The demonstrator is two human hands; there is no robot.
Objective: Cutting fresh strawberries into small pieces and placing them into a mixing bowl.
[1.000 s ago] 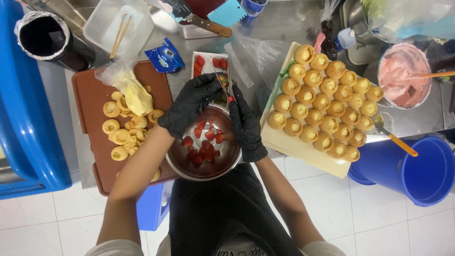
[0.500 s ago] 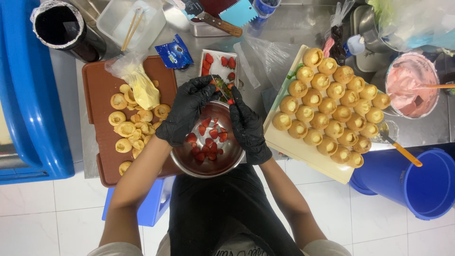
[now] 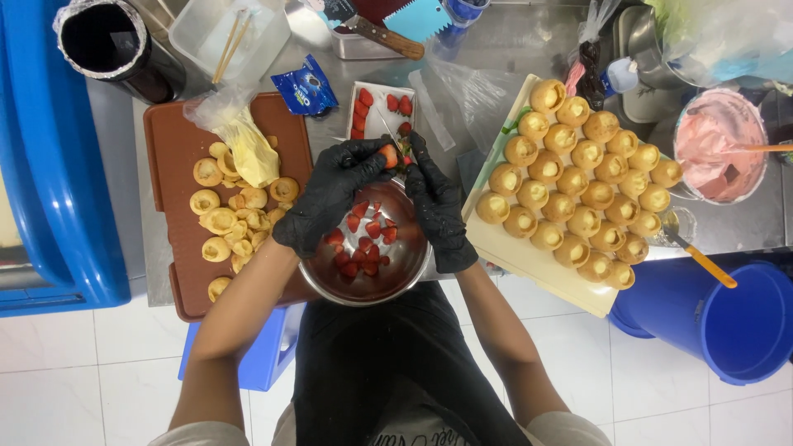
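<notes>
Cutting fruit over a steel bowl (image 3: pixel 368 277) of red strawberry pieces at the near table edge: brown tray (image 3: pixel 169 149) of small pastry shells at left, pale board (image 3: pixel 545 268) of filled cream puffs at right, white punnet (image 3: pixel 357 92) of whole berries just beyond the hands. Left hand (image 3: pixel 326 202), black-gloved, pinches 1 strawberry (image 3: pixel 388 155) closed between fingertips above the bowl's far rim, while right hand (image 3: pixel 438 211) grips a small knife (image 3: pixel 390 132); judged best kept low over the bowl, blade away from fingertips. Against the picture 0.5 s earlier, both hands and bowl sit in nearly the same place.

Pastry kitchen: steel counter (image 3: pixel 462 74), cream-filled puffs (image 3: pixel 578 186).
</notes>
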